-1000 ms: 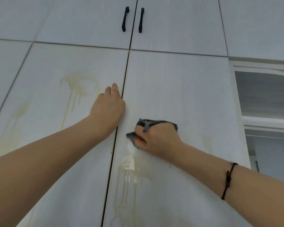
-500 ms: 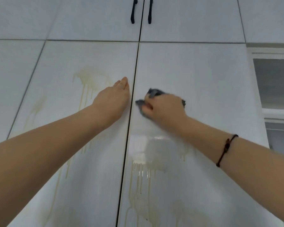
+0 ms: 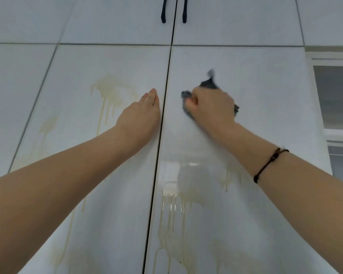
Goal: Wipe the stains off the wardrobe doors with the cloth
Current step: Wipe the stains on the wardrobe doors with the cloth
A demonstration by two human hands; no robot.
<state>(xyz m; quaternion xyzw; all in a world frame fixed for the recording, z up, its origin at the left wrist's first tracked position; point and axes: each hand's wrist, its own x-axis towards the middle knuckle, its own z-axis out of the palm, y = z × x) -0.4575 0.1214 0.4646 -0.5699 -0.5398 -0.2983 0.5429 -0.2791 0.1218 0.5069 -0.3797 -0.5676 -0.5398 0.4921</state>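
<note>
Two white wardrobe doors meet at a dark vertical gap. The left door (image 3: 83, 62) carries a yellowish stain (image 3: 109, 91) with drips running down. The right door (image 3: 255, 76) has dripping stains (image 3: 172, 210) lower down, below a wet glossy patch. My left hand (image 3: 143, 113) lies flat with straight fingers on the left door beside the gap. My right hand (image 3: 210, 105) grips a crumpled dark grey cloth (image 3: 208, 84) and presses it on the upper part of the right door; the cloth is blurred.
Above the doors are upper cabinet doors with two black handles (image 3: 163, 10) at the centre gap. At the right edge stands an open white shelf unit (image 3: 335, 95). More white panels lie to the left.
My right hand has moved the cloth up and to the right across the right door, away from the gap. The view has shifted downward. My left hand stays flat on the left door.
</note>
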